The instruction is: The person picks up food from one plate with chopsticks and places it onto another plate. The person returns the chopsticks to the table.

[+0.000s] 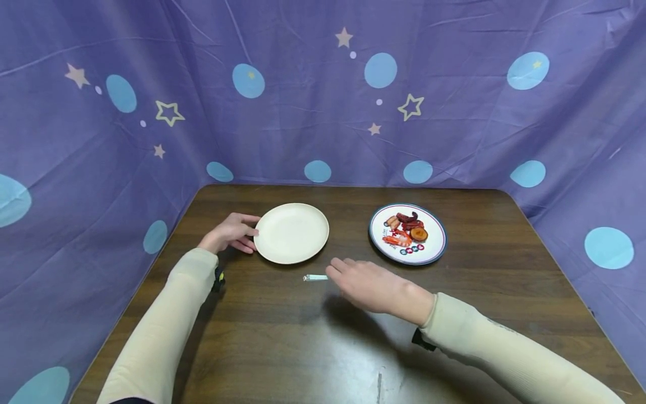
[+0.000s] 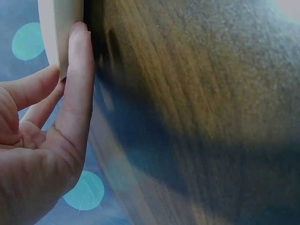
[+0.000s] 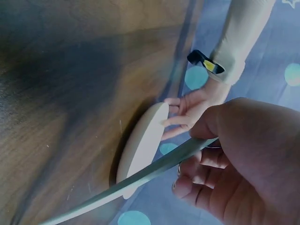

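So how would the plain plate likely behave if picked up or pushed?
The plain plate is probably stiff: its rim shows an even curve where the left hand pinches it. Pushed, it would likely slide rather than roll, being broad and shallow. Lifted from there, its far side may dip, since the hand grips only one edge.

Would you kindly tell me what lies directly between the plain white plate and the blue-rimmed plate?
In the head view, the direct stretch between the plain white plate and the blue-rimmed plate is just bare wooden table.
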Demonstrator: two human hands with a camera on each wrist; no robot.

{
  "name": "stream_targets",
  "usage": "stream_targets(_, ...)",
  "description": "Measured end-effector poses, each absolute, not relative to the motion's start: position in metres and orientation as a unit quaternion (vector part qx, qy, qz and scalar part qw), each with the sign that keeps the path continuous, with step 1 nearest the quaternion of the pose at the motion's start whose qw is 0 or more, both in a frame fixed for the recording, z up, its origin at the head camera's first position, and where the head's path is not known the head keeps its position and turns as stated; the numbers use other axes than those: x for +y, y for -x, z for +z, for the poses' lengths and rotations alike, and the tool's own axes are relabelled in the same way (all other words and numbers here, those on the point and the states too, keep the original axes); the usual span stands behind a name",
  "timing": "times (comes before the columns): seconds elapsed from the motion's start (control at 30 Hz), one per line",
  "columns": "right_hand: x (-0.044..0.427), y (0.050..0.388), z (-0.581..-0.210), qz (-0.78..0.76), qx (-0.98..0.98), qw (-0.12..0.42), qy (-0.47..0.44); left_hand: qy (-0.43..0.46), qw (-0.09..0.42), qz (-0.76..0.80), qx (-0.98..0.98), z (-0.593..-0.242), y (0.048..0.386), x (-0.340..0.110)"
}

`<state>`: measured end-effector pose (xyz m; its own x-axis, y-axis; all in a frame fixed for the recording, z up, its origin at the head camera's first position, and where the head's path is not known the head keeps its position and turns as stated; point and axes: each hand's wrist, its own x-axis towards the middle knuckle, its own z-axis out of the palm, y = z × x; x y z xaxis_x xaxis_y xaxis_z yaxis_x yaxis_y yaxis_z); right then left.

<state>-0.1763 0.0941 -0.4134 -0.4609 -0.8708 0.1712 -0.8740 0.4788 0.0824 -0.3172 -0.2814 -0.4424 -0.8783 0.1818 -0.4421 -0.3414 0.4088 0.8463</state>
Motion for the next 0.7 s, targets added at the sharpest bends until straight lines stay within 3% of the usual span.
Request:
stream_targets(0.47, 0.106, 0.183, -0.406, 0.185, -0.84, 0.122, -0.495, 0.048, 0.243, 0.546, 0.8, -0.444, 0.318, -0.282)
stream_targets(0.7, 0.112, 0.185, -0.406, 0.331, -0.825, 0.157, -0.43, 0.051, 0.24, 0.544, 0.802, -0.446, 0.32, -0.282)
